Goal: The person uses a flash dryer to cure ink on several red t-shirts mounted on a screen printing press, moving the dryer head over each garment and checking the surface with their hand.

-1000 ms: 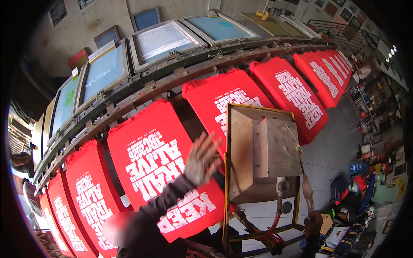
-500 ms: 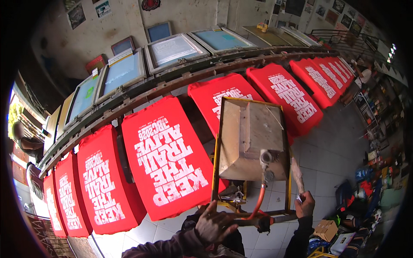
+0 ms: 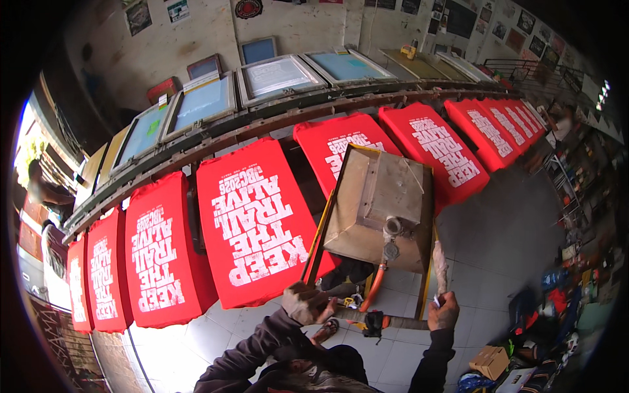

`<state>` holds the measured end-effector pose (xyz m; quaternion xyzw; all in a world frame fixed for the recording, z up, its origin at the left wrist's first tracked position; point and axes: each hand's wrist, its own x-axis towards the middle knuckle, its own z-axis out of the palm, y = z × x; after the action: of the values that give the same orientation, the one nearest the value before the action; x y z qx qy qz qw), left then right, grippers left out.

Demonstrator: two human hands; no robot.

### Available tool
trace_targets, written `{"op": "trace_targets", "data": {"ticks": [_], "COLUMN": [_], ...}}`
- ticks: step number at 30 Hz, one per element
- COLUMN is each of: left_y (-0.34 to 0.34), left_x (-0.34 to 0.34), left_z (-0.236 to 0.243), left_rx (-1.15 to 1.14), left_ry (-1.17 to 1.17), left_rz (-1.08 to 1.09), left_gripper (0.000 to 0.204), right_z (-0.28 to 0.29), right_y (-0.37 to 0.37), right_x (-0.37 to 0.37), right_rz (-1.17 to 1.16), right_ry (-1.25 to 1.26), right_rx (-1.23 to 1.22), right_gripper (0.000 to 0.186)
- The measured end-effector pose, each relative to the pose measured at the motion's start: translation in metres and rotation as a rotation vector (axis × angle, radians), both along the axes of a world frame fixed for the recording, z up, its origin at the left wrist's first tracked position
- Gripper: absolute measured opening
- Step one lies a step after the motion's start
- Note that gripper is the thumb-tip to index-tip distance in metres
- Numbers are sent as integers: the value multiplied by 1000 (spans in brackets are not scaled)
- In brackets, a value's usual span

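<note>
Gripping a yellow-edged frame (image 3: 409, 323) beside red cloth and bold white print

Curled around the frame's near corner at six o'clock with the left hand (image 3: 303, 304), fingers bent and partly lost from sight. Closed at the opposite near corner, between four and five o'clock, with the right hand (image 3: 443, 312), plus something small and white at the thumb, too tiny to identify. Set inside the frame, just off centre toward four o'clock: a tan metal box (image 3: 393, 190), with an orange hose (image 3: 373, 288) below.

Stretched in a row from eight o'clock to between two and three: red cloths (image 3: 249, 157), printed alike in stacked white capitals (image 3: 259, 229). Sharpest and fully legible on the wide cloth at eight o'clock, with smaller lines toward its far end; squeezed to slivers at both extremes of the row. Partly covered by the metal box: the lettering on the cloth toward one o'clock.

Lined up beyond, from ten o'clock to one: framed screens (image 3: 278, 77) in white and blue, faintly marked and hard to make out. High on the wall between eleven and twelve: a dark round sign (image 3: 249, 8), too small to read. Dim at nine o'clock: another person (image 3: 49, 190). Cropped toward the lower edge: dark sleeves (image 3: 259, 347).
</note>
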<state>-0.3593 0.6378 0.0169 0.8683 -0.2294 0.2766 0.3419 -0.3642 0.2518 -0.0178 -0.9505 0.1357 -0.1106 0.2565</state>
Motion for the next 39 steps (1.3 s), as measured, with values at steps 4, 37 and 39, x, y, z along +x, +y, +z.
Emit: {"op": "trace_targets", "data": {"ticks": [4,37,39], "left_y": [25,95,81], "left_x": [1,408,434], "left_z": [-3,-169,-196], "left_rx": [126,433,478], "left_ry": [-8,195,123], "left_rz": [-62,-21,-82], "left_gripper": [18,63,72], "right_z": [12,29,34], "right_y": [24,54,60], "right_x": [-14,13,21], "right_rz": [-63,-403,-438], "right_ry": [63,305,310], "right_rx": [45,-47,-71], "right_gripper": [27,25,25]}}
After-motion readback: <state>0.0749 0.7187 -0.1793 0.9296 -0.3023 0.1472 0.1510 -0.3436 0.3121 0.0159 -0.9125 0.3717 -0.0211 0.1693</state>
